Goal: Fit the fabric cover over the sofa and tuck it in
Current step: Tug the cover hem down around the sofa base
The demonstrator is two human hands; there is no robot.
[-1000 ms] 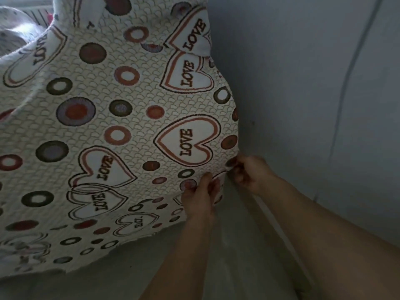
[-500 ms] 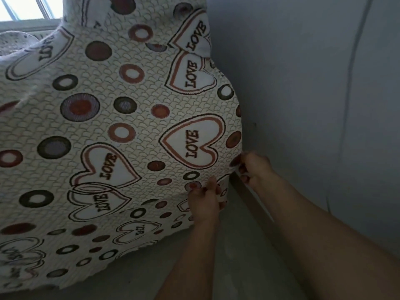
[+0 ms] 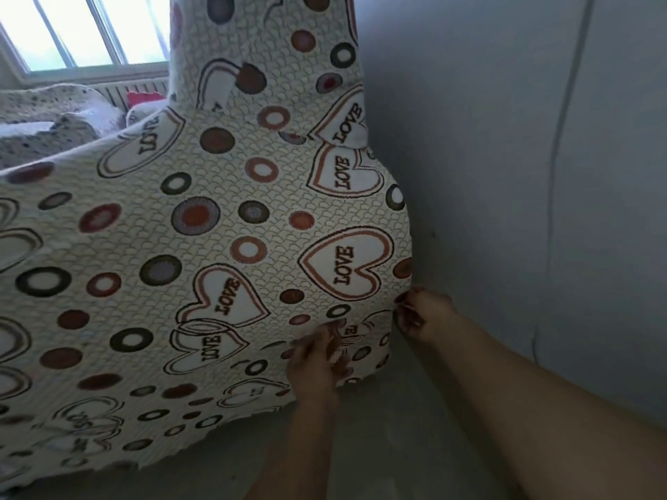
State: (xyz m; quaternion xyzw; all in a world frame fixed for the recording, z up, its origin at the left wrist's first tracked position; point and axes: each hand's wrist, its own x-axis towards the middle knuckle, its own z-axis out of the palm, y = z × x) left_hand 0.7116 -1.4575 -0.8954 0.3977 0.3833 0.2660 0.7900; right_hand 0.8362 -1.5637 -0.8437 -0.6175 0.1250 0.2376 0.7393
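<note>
**Fabric cover** [image 3: 216,229]: cream quilted cloth printed with hearts and rings; drawn over the sofa's back and end, the sofa itself hidden beneath it; the lower hem hangs loose above the floor, not yet tucked; at the sofa's corner nearest the wall the cloth bunches into folds.
Handling, as a judgement: soft and limp; light by the handful, but likely to drag as a whole sheet; the quilted face should give your fingers purchase rather than slip; nothing fragile, though a hard tug at one point may pull the fit askew elsewhere; take it at the hem and the corner edge, one fold at a time, not in the flat middle where there is nothing to pinch.

**Wall** [image 3: 505,175]: plain grey; just beside the sofa's end, leaving only a narrow gap for your right arm.

**Floor** [image 3: 379,445]: pale; lies under the loose hem.

**Window** [image 3: 83,30]: bright; beyond the sofa's far left end.

**Right grip** [image 3: 422,315]: at the sofa's corner, next to the wall; fingers curled round the cover's edge.

**Left grip** [image 3: 314,362]: just beside the right, on the hem below that corner; fingers and thumb pinch a fold of the cover.
</note>
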